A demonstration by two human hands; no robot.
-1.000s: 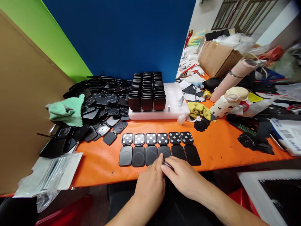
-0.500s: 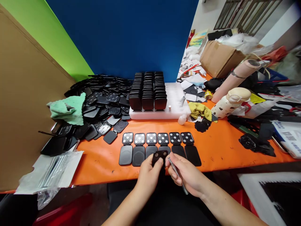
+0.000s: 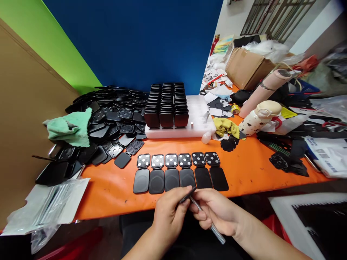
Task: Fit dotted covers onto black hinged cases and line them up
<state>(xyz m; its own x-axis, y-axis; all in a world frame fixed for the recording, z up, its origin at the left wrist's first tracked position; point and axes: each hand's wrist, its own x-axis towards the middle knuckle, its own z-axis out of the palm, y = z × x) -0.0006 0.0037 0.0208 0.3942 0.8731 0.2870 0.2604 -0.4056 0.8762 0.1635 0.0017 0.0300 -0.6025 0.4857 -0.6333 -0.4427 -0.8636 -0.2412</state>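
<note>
Two bare forearms come up from the near edge. The left hand (image 3: 169, 213) and the right hand (image 3: 217, 211) have no gloves, no rings and no watch. No sleeves cover the arms. The fingernails are short and plain, with no paint on them.

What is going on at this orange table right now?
A person holds a thin black piece edge-on in the left hand and a metal tool in the right hand, near the table's front edge. Just beyond lies a row of six opened black cases. Behind are a heap of black parts and a white tray with stacked pieces.
</note>
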